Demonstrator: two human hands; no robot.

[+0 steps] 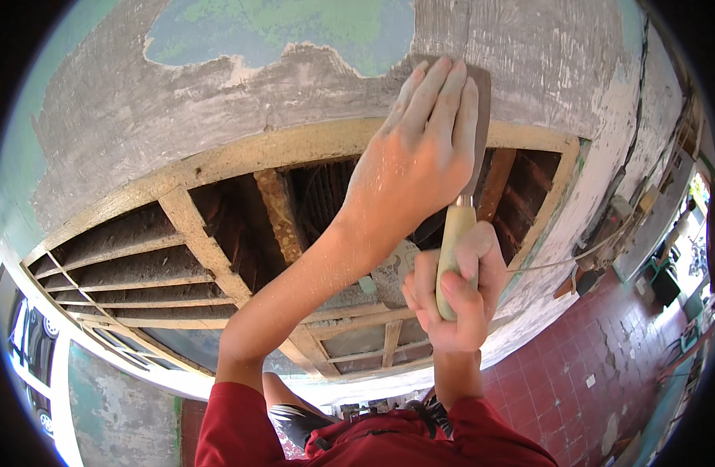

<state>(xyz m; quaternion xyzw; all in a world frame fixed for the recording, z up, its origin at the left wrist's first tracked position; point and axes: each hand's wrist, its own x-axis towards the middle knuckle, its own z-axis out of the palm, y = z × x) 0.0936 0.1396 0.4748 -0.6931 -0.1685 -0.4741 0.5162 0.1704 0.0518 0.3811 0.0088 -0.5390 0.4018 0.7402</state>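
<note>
My right hand (473, 323) is wrapped round the cream-coloured handle of a scraper (454, 233), thumb against its side. The scraper's broad, flat metal blade (481, 117) points up along the wall above a wooden frame. Over the blade lies my left hand (416, 159), its fingers stretched out, flat and whitened with dust; they cover much of the metal. Around the blade tip the wall (311, 93) is scratched grey plaster. Left of my fingertips a ragged patch of blue-green paint (280, 35) remains on it.
The yellowish wooden frame (248, 158) holds slats and dark gaps, partly behind my left arm. Cables and a small box (621, 207) hang at the right. Below lies a red tiled floor (548, 381) with pale spots. A peeling green-grey panel (120, 405) stands lower left.
</note>
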